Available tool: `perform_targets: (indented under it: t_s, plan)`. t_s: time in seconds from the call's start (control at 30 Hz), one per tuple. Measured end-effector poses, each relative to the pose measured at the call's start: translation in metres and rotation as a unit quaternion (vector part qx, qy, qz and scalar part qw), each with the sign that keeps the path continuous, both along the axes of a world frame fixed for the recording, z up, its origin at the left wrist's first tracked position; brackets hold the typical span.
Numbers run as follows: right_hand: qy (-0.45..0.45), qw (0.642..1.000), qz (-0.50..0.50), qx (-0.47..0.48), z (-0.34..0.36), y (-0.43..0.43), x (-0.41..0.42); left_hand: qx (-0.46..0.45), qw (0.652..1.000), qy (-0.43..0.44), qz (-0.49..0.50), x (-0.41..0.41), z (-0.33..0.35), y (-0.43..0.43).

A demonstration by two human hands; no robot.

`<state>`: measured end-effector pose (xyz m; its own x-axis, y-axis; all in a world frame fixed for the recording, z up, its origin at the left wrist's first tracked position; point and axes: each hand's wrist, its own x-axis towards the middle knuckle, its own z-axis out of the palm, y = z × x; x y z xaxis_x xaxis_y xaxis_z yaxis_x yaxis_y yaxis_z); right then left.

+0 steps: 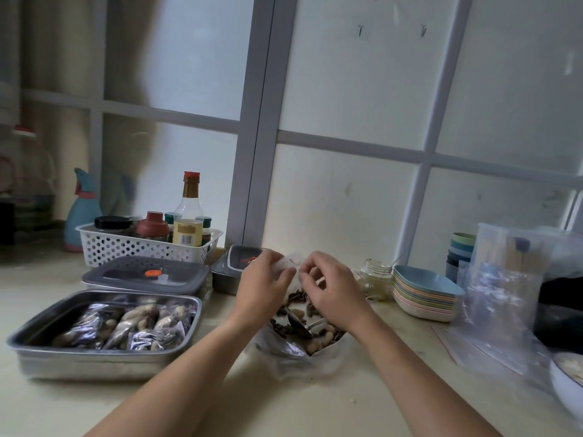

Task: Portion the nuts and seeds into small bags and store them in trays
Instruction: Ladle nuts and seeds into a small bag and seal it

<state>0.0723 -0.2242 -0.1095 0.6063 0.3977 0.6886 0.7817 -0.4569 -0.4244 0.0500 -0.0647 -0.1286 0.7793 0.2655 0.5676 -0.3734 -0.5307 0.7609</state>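
Note:
Both hands hold one small clear bag (291, 263) above the counter's middle. My left hand (263, 280) pinches its left side and my right hand (331, 283) pinches its right side. Below them lies a big open plastic bag of mixed nuts and seeds (310, 337) with a metal spoon (299, 323) resting in it. To the left stands a steel tray (28, 334) with several filled small bags (126, 324) lying side by side in it.
Behind the tray sit a lidded container (148, 275) and a smaller lidded steel box (227, 272). A white basket of bottles (138, 244) stands at the back. On the right are a glass jar (375, 275), stacked plates (426, 294) and a pile of empty clear bags (501, 294).

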Motion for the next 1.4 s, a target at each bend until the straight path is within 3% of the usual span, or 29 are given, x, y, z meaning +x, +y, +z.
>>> perform_targets:
  t_s: [0.1, 0.2, 0.47, 0.57, 0.83, 1.0, 1.23, 1.4]
  plan:
    - [-0.017, 0.997, -0.018, 0.067, 0.003, -0.001, 0.0, 0.112, 0.994, -0.011, 0.015, 0.006, -0.005, -0.001]
    - [-0.001, 0.994, -0.027, 0.107, 0.004, -0.001, 0.0, 0.147, 0.989, 0.006, 0.018, 0.01, -0.011, -0.001]
    - [0.216, 0.961, -0.074, 0.155, 0.008, 0.0, -0.007, 0.213, 0.974, -0.036, 0.07, 0.009, -0.011, 0.001]
    - [0.274, 0.947, -0.05, 0.158, 0.006, -0.001, -0.005, 0.243, 0.965, -0.04, 0.088, 0.006, -0.009, 0.002]
    - [0.33, 0.915, 0.069, 0.224, 0.006, -0.001, -0.005, 0.37, 0.911, -0.044, 0.178, 0.001, -0.008, -0.008]
    - [0.299, 0.935, -0.012, 0.189, 0.003, -0.004, 0.004, 0.415, 0.877, -0.069, 0.233, 0.0, -0.008, -0.007]
    - [0.429, 0.855, 0.089, 0.279, 0.005, -0.005, 0.004, 0.465, 0.842, -0.093, 0.257, 0.001, -0.012, -0.014]
    - [0.464, 0.833, 0.118, 0.276, 0.006, -0.011, 0.008, 0.473, 0.83, -0.073, 0.286, 0.001, -0.015, -0.013]
